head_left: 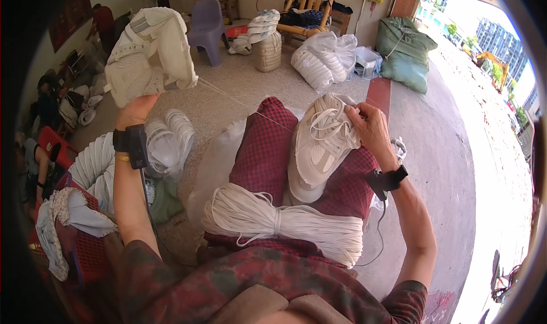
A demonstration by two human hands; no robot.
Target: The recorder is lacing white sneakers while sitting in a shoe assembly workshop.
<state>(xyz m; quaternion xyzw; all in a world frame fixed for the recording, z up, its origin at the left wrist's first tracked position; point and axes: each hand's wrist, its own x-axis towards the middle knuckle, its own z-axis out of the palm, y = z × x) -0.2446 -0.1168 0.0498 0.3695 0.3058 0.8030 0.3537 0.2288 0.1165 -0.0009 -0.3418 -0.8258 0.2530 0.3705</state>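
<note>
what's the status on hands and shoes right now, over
Left hand raised, gripping a white shoe. Right hand on the laced shoe on the lap. Lace bundle across the knees, nothing blocking.

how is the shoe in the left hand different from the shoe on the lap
The shoe in the left hand is lifted in the air with its sole turned toward the camera; the shoe on the lap rests on red checked cloth, upper side showing. The lap shoe's laces are visible under the right hand; the raised shoe's are hidden. The left hand grips the raised one from below. Both are white sneakers.
</note>
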